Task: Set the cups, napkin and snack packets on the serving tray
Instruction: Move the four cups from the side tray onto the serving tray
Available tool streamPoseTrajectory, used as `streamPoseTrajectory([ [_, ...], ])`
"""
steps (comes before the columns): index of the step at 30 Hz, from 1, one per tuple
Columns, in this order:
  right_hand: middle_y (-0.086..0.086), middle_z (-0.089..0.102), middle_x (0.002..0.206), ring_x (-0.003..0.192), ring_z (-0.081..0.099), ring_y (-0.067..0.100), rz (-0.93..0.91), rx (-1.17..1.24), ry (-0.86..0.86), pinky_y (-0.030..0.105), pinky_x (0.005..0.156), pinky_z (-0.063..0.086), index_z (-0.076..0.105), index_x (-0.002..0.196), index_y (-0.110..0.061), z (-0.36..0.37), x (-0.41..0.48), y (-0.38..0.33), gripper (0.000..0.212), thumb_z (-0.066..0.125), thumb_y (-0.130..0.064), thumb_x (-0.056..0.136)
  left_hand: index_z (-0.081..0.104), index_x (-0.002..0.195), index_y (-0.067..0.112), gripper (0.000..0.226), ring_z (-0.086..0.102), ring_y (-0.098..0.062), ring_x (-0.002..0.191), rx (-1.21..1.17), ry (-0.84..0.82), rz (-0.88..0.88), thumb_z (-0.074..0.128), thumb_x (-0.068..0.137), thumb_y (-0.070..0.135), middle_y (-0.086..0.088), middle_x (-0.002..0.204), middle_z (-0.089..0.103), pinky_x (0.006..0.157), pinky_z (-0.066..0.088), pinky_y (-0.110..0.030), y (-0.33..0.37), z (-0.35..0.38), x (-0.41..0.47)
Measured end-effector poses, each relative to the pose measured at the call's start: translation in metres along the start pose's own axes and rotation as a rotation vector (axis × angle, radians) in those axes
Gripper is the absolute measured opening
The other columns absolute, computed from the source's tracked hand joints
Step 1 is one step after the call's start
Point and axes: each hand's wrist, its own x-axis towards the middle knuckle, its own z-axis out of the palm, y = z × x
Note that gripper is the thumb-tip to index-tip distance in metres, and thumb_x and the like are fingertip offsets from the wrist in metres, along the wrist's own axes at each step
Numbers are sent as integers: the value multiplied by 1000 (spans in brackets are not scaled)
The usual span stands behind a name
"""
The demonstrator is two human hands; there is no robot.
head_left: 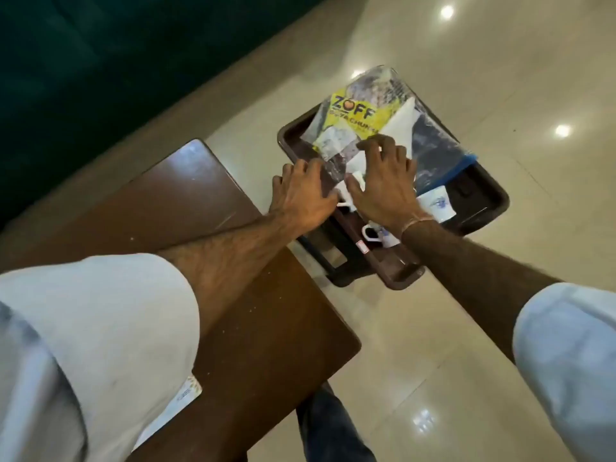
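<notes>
A dark brown serving tray [493,208] sits past the table's far corner. On it lie a yellow "ZOFF" snack packet [356,111], a clear packet with a blue zip strip [433,151] and a white folded napkin [400,125]. A white cup with blue print [436,203] stands at the right, and a second cup [383,235] near the front rim. A third cup's handle [345,203] shows between my hands. My left hand [303,191] pinches the yellow packet's near corner. My right hand [383,185] lies flat with fingers spread on the napkin and packets.
A brown wooden table [233,311] lies under my left forearm, with a white printed card [180,398] at its near edge. A dark green sofa [83,61] fills the upper left. The glossy tiled floor [500,61] surrounds the tray. My leg [326,425] is below the table.
</notes>
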Motion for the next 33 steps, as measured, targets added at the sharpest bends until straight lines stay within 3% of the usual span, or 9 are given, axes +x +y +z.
streamPoseTrajectory([
  [3,15,45,141,128,44,39,156,-38,-10,52,101,33,46,137,-14,-9,18,42,58,57,-45,89,53,124,18,59,47,-32,123,62,-78,5,52,84,62,-9,128,59,98,35,-49,23,11,17],
  [8,14,55,140,131,48,39,272,-88,-405,62,114,21,43,140,-18,-7,37,89,74,65,-59,83,51,124,19,50,57,-30,119,28,-178,-40,61,87,52,-5,124,64,101,29,-46,39,29,31],
  [10,14,57,139,130,50,39,265,-89,-472,62,115,20,39,143,-18,-1,41,96,78,68,-59,82,52,120,20,45,57,-28,118,31,-172,-51,63,87,49,-4,122,65,102,26,-46,41,33,33],
  [14,13,62,131,123,55,37,253,-44,-423,56,112,22,39,139,-19,8,37,97,73,72,-52,82,56,117,23,39,56,-24,117,-47,-176,-33,69,85,40,0,120,63,102,23,-48,43,36,33],
  [17,11,64,129,120,57,37,258,47,-283,56,107,28,39,136,-18,1,29,89,74,74,-50,79,58,116,22,37,54,-22,118,-200,-119,-22,73,84,35,-1,124,59,99,26,-44,40,32,27],
  [22,12,58,137,123,56,38,203,249,-113,56,104,39,37,141,-15,-12,10,47,81,79,-41,76,48,93,29,38,51,-13,104,-390,42,32,81,75,34,6,116,50,94,30,-34,12,14,-2],
  [26,15,56,138,126,53,36,129,369,-62,43,104,44,43,142,-9,-2,-6,-6,77,82,-22,76,41,107,30,62,51,-10,99,-492,145,-38,87,65,35,9,111,51,88,52,-45,-30,-9,-43],
  [29,13,60,132,122,57,30,41,451,-78,32,100,44,52,135,-7,13,-21,-49,69,84,-19,75,43,129,24,81,55,-17,113,-527,185,-96,88,63,35,2,126,56,94,51,-46,-69,-24,-80],
  [33,10,60,128,118,57,26,-105,461,-163,22,96,41,56,133,-11,37,-46,-114,66,85,-20,74,52,131,24,80,55,-18,116,-447,218,-212,90,62,32,3,126,56,98,46,-50,-131,-39,-141],
])
